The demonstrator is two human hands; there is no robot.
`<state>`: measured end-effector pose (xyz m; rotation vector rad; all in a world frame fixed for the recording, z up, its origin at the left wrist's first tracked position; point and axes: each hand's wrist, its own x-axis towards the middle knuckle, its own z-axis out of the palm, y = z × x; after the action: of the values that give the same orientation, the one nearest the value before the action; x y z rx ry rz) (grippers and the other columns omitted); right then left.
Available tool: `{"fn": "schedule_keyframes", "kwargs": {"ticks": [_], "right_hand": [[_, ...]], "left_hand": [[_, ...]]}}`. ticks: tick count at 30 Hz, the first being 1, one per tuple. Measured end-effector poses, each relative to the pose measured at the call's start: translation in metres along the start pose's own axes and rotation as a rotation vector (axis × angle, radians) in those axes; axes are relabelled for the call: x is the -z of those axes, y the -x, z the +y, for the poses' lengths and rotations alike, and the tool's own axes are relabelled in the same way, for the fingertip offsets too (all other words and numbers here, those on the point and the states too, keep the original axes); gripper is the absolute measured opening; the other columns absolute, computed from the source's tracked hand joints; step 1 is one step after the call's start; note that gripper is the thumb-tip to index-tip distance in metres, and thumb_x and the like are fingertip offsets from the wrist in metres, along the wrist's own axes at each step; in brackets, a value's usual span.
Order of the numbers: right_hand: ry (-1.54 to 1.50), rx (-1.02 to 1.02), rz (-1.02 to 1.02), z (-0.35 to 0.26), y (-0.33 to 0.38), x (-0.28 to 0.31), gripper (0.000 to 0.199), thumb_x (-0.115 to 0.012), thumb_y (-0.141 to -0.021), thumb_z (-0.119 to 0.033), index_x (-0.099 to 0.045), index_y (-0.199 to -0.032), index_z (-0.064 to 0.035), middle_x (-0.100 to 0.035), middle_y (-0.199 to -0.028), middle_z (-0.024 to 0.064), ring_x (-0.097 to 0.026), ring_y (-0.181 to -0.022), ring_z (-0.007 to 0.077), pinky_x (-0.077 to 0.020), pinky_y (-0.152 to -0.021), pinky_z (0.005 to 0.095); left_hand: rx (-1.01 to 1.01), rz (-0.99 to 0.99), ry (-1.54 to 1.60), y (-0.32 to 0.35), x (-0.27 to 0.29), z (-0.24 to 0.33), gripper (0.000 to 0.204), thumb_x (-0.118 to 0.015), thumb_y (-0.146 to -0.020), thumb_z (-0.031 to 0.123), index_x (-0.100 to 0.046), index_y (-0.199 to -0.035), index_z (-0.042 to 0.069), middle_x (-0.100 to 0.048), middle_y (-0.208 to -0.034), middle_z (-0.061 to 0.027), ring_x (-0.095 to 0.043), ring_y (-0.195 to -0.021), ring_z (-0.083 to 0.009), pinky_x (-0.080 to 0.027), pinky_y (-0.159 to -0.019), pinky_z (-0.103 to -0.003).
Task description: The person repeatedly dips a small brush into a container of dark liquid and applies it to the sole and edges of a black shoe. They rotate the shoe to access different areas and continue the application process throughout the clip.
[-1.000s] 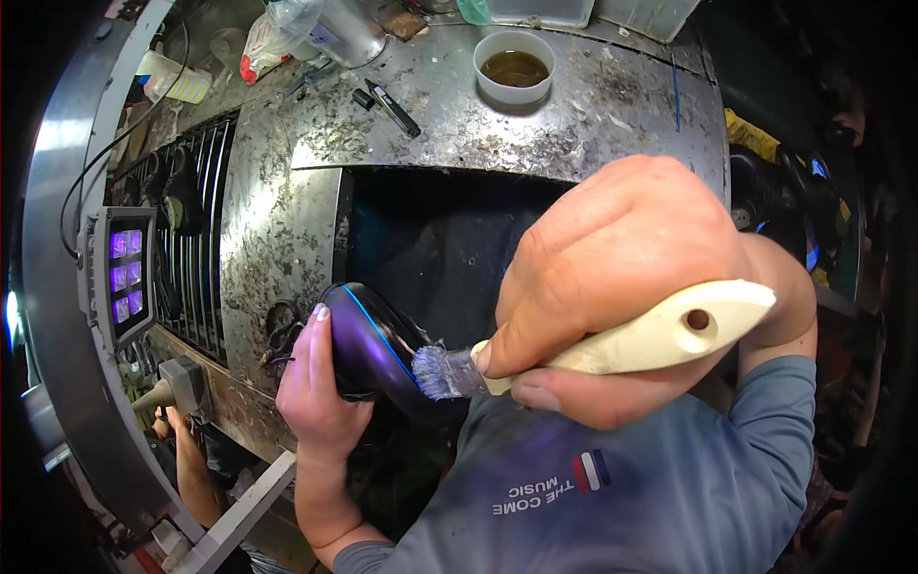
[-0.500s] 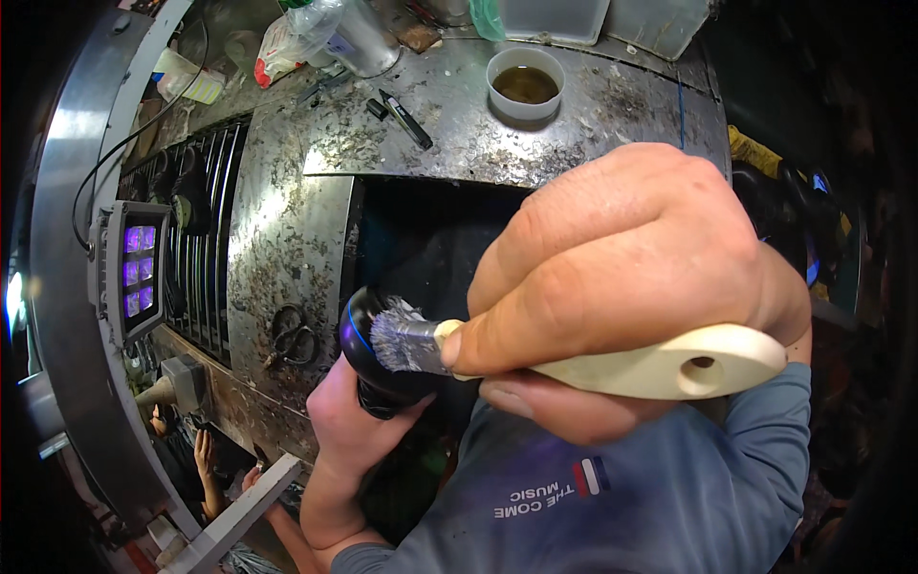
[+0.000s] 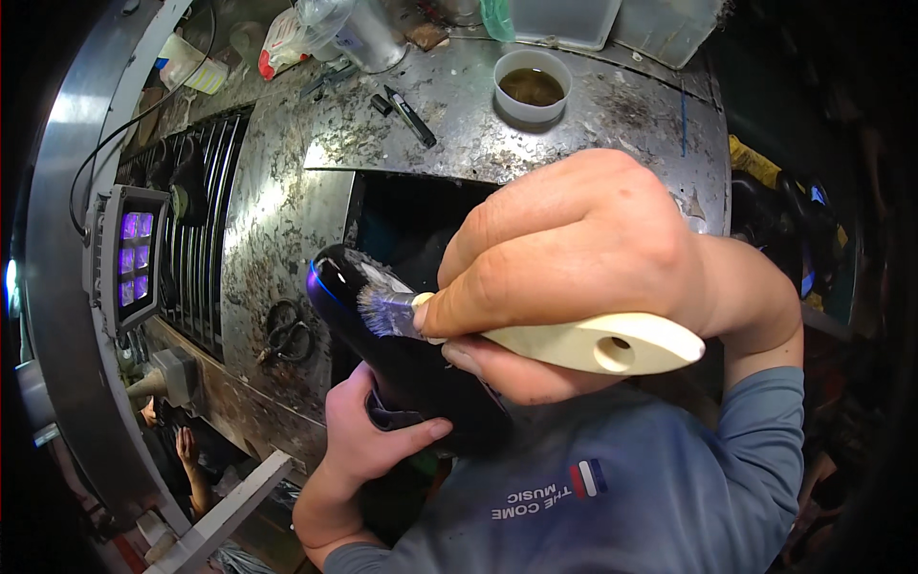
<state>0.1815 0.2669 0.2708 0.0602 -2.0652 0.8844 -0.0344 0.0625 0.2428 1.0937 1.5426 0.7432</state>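
A person's right hand [image 3: 583, 268] is clenched around the pale, cream-coloured handle of a paintbrush [image 3: 564, 340], fingers wrapped over the top and thumb tucked underneath. The brush's bristles stick out past the fingertips to the left and touch the upper side of a glossy dark object [image 3: 402, 354], rounded at its top end and tilted up to the left. Below the brush grip and a little to the left, the left hand [image 3: 368, 435] grasps the lower end of that dark object from underneath, thumb pressed across its front. Both forearms wear blue-grey sleeves. Beyond the hands lies a stained, blotchy metal worktop [image 3: 287, 220] with a dark rectangular opening directly behind the brush. Further off from the grip, at the far side of the worktop, stands a small white cup of brown liquid [image 3: 533, 86], with a black marker [image 3: 411, 117] lying to its left. Well away to the left of the hands, a small lamp [image 3: 129, 258] glows purple beside a metal grille [image 3: 196, 239].
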Motion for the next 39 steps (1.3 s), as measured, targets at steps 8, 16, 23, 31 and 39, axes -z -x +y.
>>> {"fn": "schedule_keyframes", "kwargs": {"ticks": [8,16,23,31,39], "right_hand": [[-0.03,-0.053,-0.031,0.005,0.01,-0.011,0.016,-0.079,-0.074,-0.004,-0.075,-0.089,-0.0006,-0.07,-0.075,0.0105,-0.069,-0.06,0.0229,-0.0563,-0.052,0.0319],[-0.088,-0.124,-0.063,0.007,0.022,-0.021,0.014,-0.078,-0.075,-0.004,-0.074,-0.088,-0.0006,-0.07,-0.074,0.01,-0.07,-0.061,0.0236,-0.0565,-0.052,0.0322],[-0.143,-0.199,-0.074,0.008,0.032,-0.029,0.01,-0.077,-0.078,-0.011,-0.071,-0.085,-0.0058,-0.066,-0.07,0.0069,-0.067,-0.061,0.0256,-0.0546,-0.054,0.0351],[-0.151,-0.225,-0.082,0.007,0.032,-0.014,0.012,-0.079,-0.081,-0.013,-0.073,-0.089,-0.0066,-0.07,-0.076,0.0073,-0.07,-0.066,0.0244,-0.056,-0.059,0.034],[0.595,-0.697,0.115,0.084,0.037,0.09,0.023,-0.078,-0.085,-0.029,-0.079,-0.1,-0.0127,-0.076,-0.088,0.0093,-0.074,-0.083,0.0269,-0.0585,-0.076,0.0344]], "left_hand": [[0.113,-0.018,0.397,0.003,-0.001,-0.008,0.065,-0.088,-0.08,0.026,-0.058,-0.128,-0.006,-0.071,-0.113,-0.0099,-0.067,-0.102,-0.0157,-0.054,-0.092,-0.031],[0.13,-0.012,0.593,0.001,-0.004,-0.014,0.066,-0.08,-0.088,0.038,-0.056,-0.13,-0.007,-0.069,-0.119,-0.0127,-0.067,-0.108,-0.02,-0.053,-0.098,-0.035],[0.081,0.068,0.649,-0.004,-0.012,-0.013,0.068,-0.077,-0.09,0.04,-0.054,-0.133,-0.007,-0.068,-0.122,-0.0147,-0.067,-0.111,-0.0222,-0.052,-0.1,-0.037],[0.118,0.142,0.689,0.001,-0.009,-0.025,0.062,-0.073,-0.092,0.035,-0.054,-0.133,-0.007,-0.068,-0.122,-0.0163,-0.069,-0.109,-0.0256,-0.054,-0.1,-0.039],[0.033,0.166,0.628,0.005,-0.012,-0.048,0.065,-0.065,-0.098,0.044,-0.047,-0.14,-0.003,-0.066,-0.124,-0.0142,-0.068,-0.109,-0.0248,-0.055,-0.098,-0.039]]}}
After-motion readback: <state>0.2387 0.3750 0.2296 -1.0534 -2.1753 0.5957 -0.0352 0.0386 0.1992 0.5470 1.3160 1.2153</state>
